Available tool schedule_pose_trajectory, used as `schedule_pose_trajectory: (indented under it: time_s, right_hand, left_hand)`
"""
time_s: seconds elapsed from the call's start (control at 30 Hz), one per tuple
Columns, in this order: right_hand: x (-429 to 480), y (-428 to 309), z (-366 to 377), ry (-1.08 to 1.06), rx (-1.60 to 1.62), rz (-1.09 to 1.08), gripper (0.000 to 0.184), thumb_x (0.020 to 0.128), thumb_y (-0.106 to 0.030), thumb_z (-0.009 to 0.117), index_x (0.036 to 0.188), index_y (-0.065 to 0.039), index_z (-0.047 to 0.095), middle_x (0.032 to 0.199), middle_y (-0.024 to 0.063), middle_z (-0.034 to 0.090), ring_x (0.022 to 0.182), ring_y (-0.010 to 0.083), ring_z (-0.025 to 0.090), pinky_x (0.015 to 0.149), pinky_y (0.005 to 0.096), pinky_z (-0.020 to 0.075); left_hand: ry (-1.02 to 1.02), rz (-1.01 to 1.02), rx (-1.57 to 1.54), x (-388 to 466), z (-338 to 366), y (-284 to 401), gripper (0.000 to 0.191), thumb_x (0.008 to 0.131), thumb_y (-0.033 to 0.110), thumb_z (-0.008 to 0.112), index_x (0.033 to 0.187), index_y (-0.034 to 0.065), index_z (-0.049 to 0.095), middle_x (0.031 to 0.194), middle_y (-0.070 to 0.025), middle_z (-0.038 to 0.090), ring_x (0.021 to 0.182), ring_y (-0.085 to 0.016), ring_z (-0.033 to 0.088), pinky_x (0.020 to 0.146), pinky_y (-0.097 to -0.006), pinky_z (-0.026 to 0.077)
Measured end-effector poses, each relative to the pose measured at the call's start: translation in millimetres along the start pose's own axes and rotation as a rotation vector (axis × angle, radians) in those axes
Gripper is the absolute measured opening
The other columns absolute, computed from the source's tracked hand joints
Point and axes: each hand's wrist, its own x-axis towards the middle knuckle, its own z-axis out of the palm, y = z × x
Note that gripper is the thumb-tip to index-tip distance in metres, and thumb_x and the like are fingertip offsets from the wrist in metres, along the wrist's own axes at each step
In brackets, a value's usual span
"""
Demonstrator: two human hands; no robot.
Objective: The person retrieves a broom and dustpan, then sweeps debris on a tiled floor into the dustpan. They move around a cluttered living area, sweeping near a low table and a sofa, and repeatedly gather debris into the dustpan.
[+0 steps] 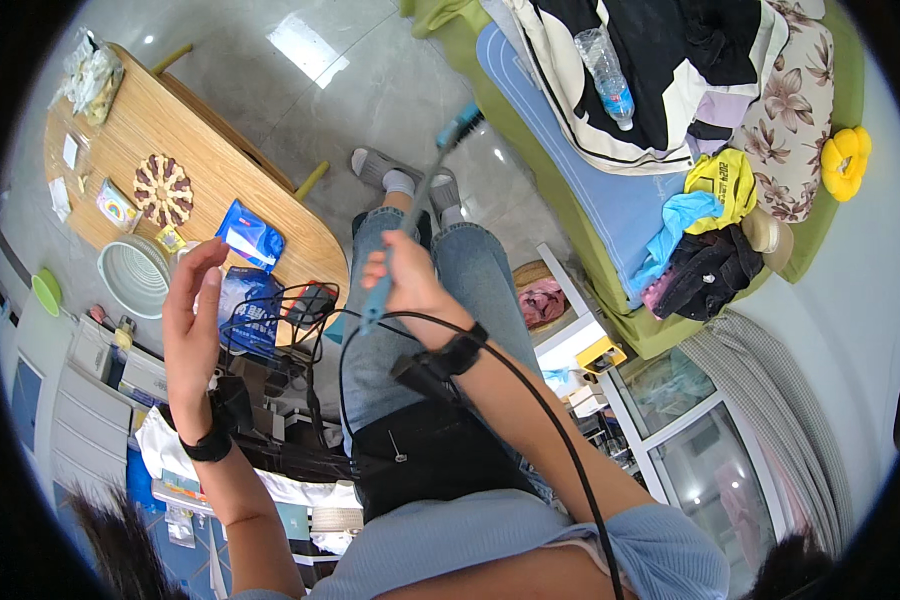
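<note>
My right hand (pixel 412 281) is closed around the blue-grey handle of a long-handled brush (pixel 418 187). The handle slants away from me, its teal head with dark bristles lying over the floor beside the bed's edge. Raised near the wooden table's rounded end, my left hand (pixel 193 307) holds nothing, its thumb and fingers apart. Just right of it in the picture are a blue-and-white packet (pixel 252 234) and a dark blue plastic bag (pixel 249 306). Each wrist wears a black strap with a device on it.
The wooden table (pixel 217 165) bears a brown-and-cream trivet (pixel 163 190) and a pale colander (pixel 133 276). Black cables (pixel 345 375) loop across my lap and right arm. Clothes and a plastic bottle (pixel 607 79) lie on the bed (pixel 562 176). Grey tiled floor (pixel 360 97) stretches between.
</note>
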Motion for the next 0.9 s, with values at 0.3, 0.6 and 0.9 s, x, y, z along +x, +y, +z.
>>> schedule_pose_trajectory:
  time_s: [0.3, 0.6, 0.9]
  right_hand:
    - [-78.7, 14.9, -8.2, 0.031, -0.163, -0.009, 0.022, 0.092, -0.025, 0.049, 0.077, -0.011, 0.041, 0.059, 0.0014, 0.04, 0.043, 0.013, 0.038, 0.039, 0.0298, 0.0311]
    - [-25.5, 34.4, 92.5, -0.123, -0.603, -0.277, 0.015, 0.089, -0.019, 0.049, 0.088, -0.009, 0.038, 0.062, 0.0038, 0.043, 0.045, 0.0153, 0.041, 0.042, 0.0336, 0.0378]
    - [-35.7, 61.7, 87.9, 0.042, -0.677, -0.347, 0.012, 0.09, -0.016, 0.047, 0.087, -0.007, 0.039, 0.059, 0.0041, 0.04, 0.042, 0.0169, 0.041, 0.036, 0.0347, 0.0342]
  left_hand:
    - [0.004, -0.038, -0.052, -14.4, -37.4, -21.9, 0.027, 0.097, 0.011, 0.046, 0.121, -0.0001, 0.052, 0.115, -0.0088, 0.059, 0.112, -0.016, 0.053, 0.096, -0.0282, 0.039]
    - [0.137, -0.121, -0.154, -48.8, -72.2, -40.7, 0.027, 0.097, 0.009, 0.045, 0.121, -0.0008, 0.052, 0.115, -0.0093, 0.059, 0.11, -0.016, 0.053, 0.096, -0.0277, 0.038]
    - [0.292, -0.145, -0.316, -105.3, -102.1, -75.8, 0.025, 0.097, 0.012, 0.045, 0.118, -0.0007, 0.051, 0.114, -0.0084, 0.059, 0.107, -0.015, 0.053, 0.094, -0.0274, 0.038]
